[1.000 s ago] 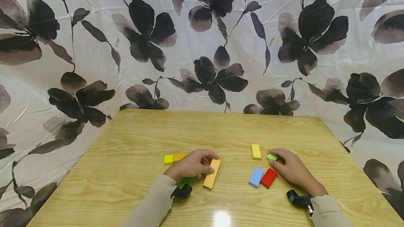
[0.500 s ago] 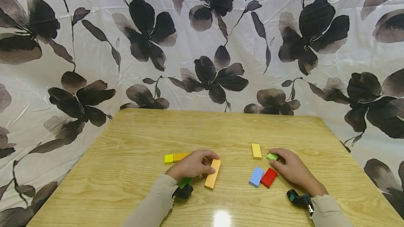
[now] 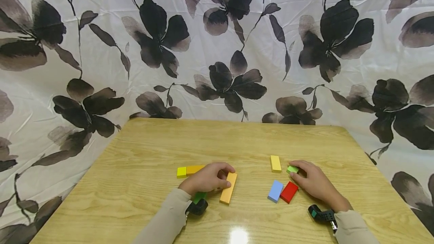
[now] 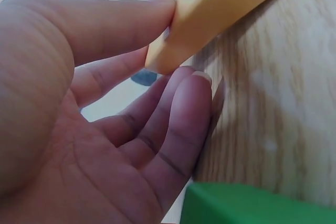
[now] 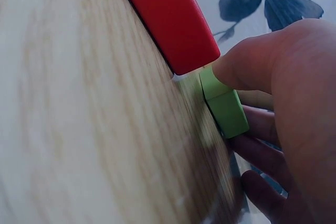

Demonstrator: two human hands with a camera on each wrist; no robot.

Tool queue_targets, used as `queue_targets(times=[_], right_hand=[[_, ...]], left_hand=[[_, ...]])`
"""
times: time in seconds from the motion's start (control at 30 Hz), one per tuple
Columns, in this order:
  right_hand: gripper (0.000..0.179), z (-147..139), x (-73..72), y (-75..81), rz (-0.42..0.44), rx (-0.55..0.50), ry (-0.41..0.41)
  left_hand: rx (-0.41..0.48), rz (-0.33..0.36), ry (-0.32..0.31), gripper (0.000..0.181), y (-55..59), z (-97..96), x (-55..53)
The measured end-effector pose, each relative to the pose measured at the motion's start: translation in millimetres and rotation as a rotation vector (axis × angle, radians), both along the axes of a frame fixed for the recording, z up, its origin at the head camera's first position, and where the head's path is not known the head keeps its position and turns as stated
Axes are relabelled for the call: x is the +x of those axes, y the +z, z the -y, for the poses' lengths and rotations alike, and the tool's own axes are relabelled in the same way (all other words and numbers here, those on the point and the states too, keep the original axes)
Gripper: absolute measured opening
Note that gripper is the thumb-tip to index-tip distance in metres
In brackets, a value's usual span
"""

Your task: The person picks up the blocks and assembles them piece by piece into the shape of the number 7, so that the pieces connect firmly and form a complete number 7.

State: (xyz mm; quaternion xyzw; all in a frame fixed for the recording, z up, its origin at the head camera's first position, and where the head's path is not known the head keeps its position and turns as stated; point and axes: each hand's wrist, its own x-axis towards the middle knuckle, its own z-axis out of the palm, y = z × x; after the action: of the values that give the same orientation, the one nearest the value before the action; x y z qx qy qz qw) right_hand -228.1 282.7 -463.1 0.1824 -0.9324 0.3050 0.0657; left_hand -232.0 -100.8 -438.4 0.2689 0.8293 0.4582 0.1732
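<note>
Against half a second ago, nothing on the table (image 3: 135,199) is visibly changing place; only the head view is drifting very slightly. Your left hand (image 3: 207,178) is keeping its narrow pinch on the far end of the light orange block (image 3: 228,190), which is lying near the middle. Your right hand (image 3: 313,183) is keeping a narrow pinch on the light green block (image 3: 292,169), farther right.

The left wrist view is showing what the head view is not: your thumb is pressing one side of the light orange block, while the lower fingers (image 4: 190,114) are curling loosely beside it. The right wrist view is revealing a side face of the light green block, with the red block (image 3: 289,192) sitting just on its near side. Only the head view is including the blue block (image 3: 275,191), the pale yellow block (image 3: 275,163) and the bright yellow block (image 3: 181,172).

Your left hand is covering part of the deeper orange block (image 3: 194,170), and your wrist and black wristband (image 3: 197,207) are hiding much of the dark green block (image 3: 199,196). The left wrist view is cutting off the light orange block.
</note>
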Motion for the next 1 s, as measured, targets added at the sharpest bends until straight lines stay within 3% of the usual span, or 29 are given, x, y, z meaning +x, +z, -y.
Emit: queue_targets(times=[0.53,1.0], right_hand=[[0.041,0.2,0.2,1.0,-0.007,0.005,-0.010],[0.041,1.0,1.3,0.1,-0.007,0.005,-0.007]], left_hand=[[-0.018,-0.011,0.006,0.031,-2.2,-1.0,-1.2],[-0.056,-0.016,0.066,0.035,3.3,2.8,0.5]])
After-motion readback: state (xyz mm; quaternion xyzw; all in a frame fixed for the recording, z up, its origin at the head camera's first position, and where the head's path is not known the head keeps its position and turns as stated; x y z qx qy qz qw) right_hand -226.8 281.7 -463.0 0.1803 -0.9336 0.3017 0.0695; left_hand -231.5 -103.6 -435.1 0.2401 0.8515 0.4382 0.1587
